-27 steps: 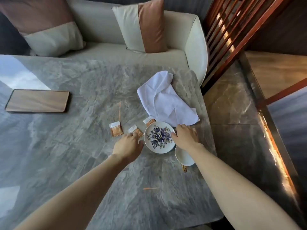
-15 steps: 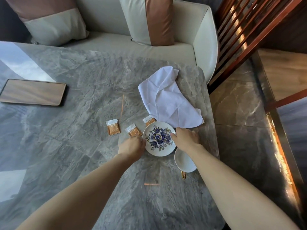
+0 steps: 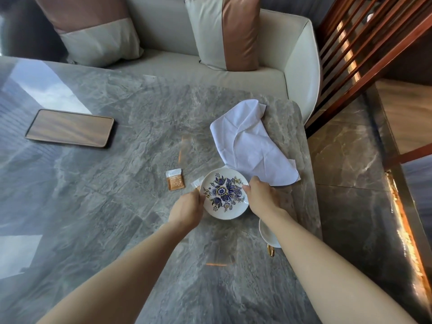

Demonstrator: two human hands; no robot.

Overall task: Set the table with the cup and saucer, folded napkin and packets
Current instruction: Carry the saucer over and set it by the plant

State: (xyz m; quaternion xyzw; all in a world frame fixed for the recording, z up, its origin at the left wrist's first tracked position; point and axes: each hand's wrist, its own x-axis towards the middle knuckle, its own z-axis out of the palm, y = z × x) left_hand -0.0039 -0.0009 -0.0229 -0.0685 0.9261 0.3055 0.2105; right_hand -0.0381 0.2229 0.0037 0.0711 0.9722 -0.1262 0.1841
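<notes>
Hands on the round white blue-flowered saucer (image 3: pixel 225 193).
Your left hand (image 3: pixel 187 210) and right hand (image 3: pixel 263 197) grip its opposite rims over the grey marble worktop (image 3: pixel 117 195); crumpled white napkin (image 3: pixel 250 143) lies beyond.

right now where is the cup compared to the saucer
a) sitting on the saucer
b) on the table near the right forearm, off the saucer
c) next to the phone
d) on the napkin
b: the cup sits on the table, partly hidden under the right forearm, while both hands hold the bare saucer by its rim.
</notes>
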